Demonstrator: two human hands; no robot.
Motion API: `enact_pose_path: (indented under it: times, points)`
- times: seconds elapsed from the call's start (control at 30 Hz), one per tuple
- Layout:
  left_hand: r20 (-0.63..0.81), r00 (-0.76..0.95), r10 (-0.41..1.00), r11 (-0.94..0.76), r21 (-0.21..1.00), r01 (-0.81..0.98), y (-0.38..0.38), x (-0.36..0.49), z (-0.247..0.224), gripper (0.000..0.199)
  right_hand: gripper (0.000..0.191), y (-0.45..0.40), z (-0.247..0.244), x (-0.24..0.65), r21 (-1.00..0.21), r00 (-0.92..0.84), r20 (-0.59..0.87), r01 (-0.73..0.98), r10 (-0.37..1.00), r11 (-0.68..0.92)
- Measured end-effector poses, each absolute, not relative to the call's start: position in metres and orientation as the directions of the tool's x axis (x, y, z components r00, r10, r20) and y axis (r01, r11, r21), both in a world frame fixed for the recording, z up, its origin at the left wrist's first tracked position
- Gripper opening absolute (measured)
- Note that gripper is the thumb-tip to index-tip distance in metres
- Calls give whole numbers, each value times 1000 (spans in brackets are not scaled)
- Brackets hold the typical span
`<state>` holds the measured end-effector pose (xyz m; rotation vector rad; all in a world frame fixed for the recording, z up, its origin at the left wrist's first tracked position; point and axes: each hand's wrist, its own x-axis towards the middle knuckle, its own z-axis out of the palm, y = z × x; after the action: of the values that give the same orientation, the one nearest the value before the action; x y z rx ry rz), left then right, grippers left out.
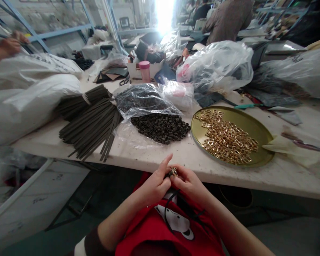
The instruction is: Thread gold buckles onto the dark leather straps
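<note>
Gold-coloured buckle (174,171), and it's right between two bare hands, just off the near edge of the table (122,153) and above the red clothing (146,217)! Right hand (186,179) has it pinched between thumb and fingers; left hand (160,181) closes in from the other side, fingers curled against it, thumb up high. Something dark shows beside the metal, too covered to make out.

Where's the danger? A slack pinch, I'd say, could send so small a piece down to the lap or the dark floor. And those curled fingers hide much of it, so a crooked fit might go unnoticed.

Across the table, plenty in play: dark strips (90,124) fanned out on the left, small dark loops (161,128) heaped in the middle by a clear plastic bag (146,99), more buckles (226,138) piled on a round tray (264,137) to the right. A careless elbow could mix those heaps. Further back, a pink-lidded bottle (144,71), white sacks (29,96), blue metal frames (61,33), a glaring light, and another person's hand (10,46) at far left!
</note>
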<state>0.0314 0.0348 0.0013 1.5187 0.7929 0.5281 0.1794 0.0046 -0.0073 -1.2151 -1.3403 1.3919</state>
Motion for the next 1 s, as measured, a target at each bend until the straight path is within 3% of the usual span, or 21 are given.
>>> enact_pose_path:
  times: [0.33,0.5,0.6,0.7,0.83,1.0]
  points:
    - [-223,632,742,-33,930,366,23,31,17,71,16,-11,-15,176,-985,-67,-129,-110,989,-136]
    - [-248,669,701,25,946,324,17,24,24,72,10,-19,-10,179,-989,-111,-56,140,992,-40]
    - [-289,693,660,70,943,327,15,21,29,74,6,-23,3,184,-913,-248,17,390,969,116]
    - [-316,702,638,106,939,327,13,20,33,75,13,-26,16,187,-847,-356,17,491,934,203]
    - [-353,725,592,262,934,241,13,20,31,76,11,-30,17,182,-910,-368,-43,399,929,116]
    - [-395,744,539,426,890,164,19,16,26,78,5,-29,-2,175,-976,-197,-131,197,972,-92]
